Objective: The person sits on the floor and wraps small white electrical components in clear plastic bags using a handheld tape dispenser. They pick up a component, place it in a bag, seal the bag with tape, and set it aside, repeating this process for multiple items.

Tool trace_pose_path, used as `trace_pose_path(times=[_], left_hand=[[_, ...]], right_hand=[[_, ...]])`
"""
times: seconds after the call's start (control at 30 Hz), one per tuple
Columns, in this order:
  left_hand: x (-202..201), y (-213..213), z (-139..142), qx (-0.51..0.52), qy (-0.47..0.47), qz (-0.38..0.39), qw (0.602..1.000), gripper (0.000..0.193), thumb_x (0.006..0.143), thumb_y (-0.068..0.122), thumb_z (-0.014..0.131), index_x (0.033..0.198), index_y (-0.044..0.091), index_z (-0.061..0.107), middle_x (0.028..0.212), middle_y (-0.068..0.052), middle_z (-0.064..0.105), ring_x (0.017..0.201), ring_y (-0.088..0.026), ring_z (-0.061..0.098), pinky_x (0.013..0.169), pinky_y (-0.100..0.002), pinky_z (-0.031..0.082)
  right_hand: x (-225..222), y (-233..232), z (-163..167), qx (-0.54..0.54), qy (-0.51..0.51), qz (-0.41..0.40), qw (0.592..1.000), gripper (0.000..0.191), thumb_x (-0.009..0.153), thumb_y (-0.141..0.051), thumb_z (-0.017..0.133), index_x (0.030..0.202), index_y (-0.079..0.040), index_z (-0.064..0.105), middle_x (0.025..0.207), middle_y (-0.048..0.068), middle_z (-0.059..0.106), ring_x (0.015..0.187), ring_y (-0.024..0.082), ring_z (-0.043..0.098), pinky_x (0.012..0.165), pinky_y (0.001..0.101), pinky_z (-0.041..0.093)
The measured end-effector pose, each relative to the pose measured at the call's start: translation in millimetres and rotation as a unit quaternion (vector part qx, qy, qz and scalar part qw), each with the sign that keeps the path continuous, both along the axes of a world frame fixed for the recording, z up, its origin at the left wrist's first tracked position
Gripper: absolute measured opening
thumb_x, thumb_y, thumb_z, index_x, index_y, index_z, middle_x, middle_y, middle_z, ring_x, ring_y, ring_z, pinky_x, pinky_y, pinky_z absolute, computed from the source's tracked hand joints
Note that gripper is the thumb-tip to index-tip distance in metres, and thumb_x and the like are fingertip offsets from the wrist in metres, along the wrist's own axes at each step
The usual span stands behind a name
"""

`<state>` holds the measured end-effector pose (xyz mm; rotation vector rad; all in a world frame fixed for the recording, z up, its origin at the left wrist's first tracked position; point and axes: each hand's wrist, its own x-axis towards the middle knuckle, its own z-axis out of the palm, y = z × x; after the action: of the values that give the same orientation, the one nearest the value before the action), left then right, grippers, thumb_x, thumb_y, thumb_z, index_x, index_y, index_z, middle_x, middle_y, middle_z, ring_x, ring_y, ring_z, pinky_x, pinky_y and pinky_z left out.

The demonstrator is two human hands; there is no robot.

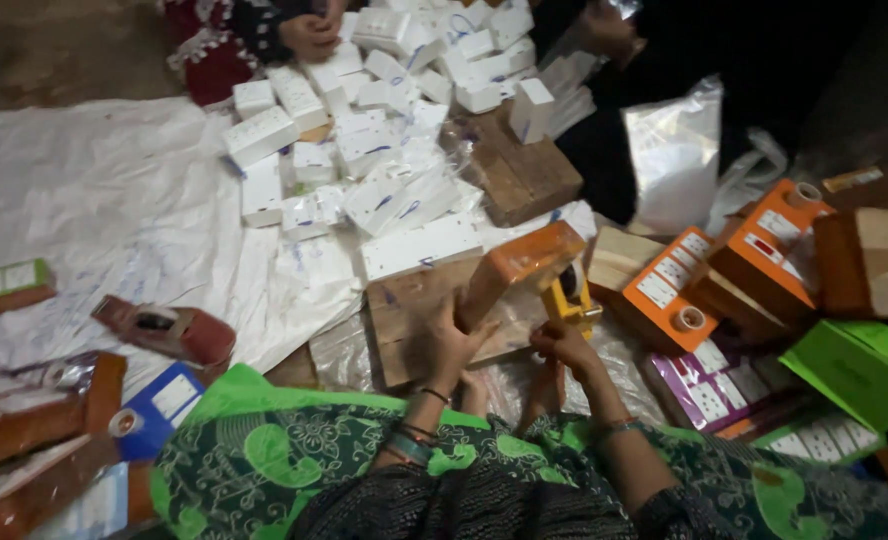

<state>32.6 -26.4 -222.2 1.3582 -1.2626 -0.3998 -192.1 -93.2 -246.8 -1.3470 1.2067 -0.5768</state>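
My left hand (451, 343) grips the lower end of a long orange box (519, 268) that tilts up to the right over a wooden board (409, 310). My right hand (564, 345) holds a yellow tape dispenser (570, 298) pressed against the box's right side. Both wrists wear bangles, and green patterned cloth (264, 450) covers my lap.
A heap of small white boxes (364, 130) lies on a white sheet (114, 200) ahead. Orange boxes (769, 245), a purple box (709, 385), a green box (859, 365) and a tape roll (691, 319) sit right. Another person's hand (309, 35) reaches in at the top. A red tape dispenser (169, 332) lies left.
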Motion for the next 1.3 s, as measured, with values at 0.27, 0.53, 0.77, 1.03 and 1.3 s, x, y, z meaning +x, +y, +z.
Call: trace_pose_path(times=[0.27, 0.53, 0.77, 1.03, 1.3], left_hand=[[9, -17, 44, 0.004, -0.405, 0.037, 0.914, 0.086, 0.072, 0.072, 0.083, 0.122, 0.004, 0.065, 0.119, -0.019, 0.071, 0.114, -0.035, 0.065, 0.11, -0.055, 0.032], [31, -22, 48, 0.15, -0.356, -0.028, 0.922, 0.07, 0.074, 0.059, 0.079, 0.125, 0.011, 0.066, 0.126, -0.011, 0.067, 0.119, -0.031, 0.061, 0.106, -0.057, 0.038], [72, 8, 28, 0.077, -0.163, 0.092, 0.979, 0.037, 0.089, 0.034, 0.072, 0.122, 0.017, 0.076, 0.109, -0.021, 0.059, 0.101, -0.037, 0.061, 0.087, -0.047, 0.053], [71, 9, 37, 0.134, -0.051, 0.126, 0.982, 0.02, 0.098, 0.024, 0.067, 0.112, 0.013, 0.076, 0.084, -0.014, 0.068, 0.074, -0.03, 0.068, 0.066, -0.04, 0.053], [91, -2, 16, 0.108, 0.269, 0.009, 0.957, 0.019, 0.098, 0.007, 0.063, 0.114, 0.005, 0.073, 0.076, -0.004, 0.069, 0.059, -0.011, 0.059, 0.054, -0.024, 0.046]], right_hand=[[-13, 3, -10, -0.025, -0.003, -0.01, 1.0, 0.02, 0.085, -0.017, 0.077, 0.097, -0.002, 0.073, 0.084, 0.006, 0.07, 0.073, 0.016, 0.066, 0.064, 0.0316, 0.055], [-25, 3, -16, -0.016, 0.046, -0.031, 0.998, 0.017, 0.085, -0.017, 0.074, 0.096, -0.005, 0.073, 0.083, 0.004, 0.069, 0.075, 0.015, 0.064, 0.067, 0.0304, 0.053], [-25, -1, -19, -0.036, 0.013, -0.03, 0.999, 0.014, 0.087, -0.015, 0.072, 0.096, -0.004, 0.073, 0.086, 0.004, 0.069, 0.079, 0.015, 0.063, 0.07, 0.0302, 0.051], [-19, -6, -24, -0.007, 0.014, -0.026, 1.0, 0.015, 0.086, -0.014, 0.072, 0.097, -0.003, 0.072, 0.084, 0.005, 0.069, 0.076, 0.017, 0.064, 0.066, 0.031, 0.051], [-16, -6, -21, -0.007, 0.038, -0.025, 0.999, 0.012, 0.087, -0.014, 0.072, 0.096, -0.007, 0.071, 0.084, 0.002, 0.068, 0.075, 0.015, 0.063, 0.065, 0.03, 0.05]])
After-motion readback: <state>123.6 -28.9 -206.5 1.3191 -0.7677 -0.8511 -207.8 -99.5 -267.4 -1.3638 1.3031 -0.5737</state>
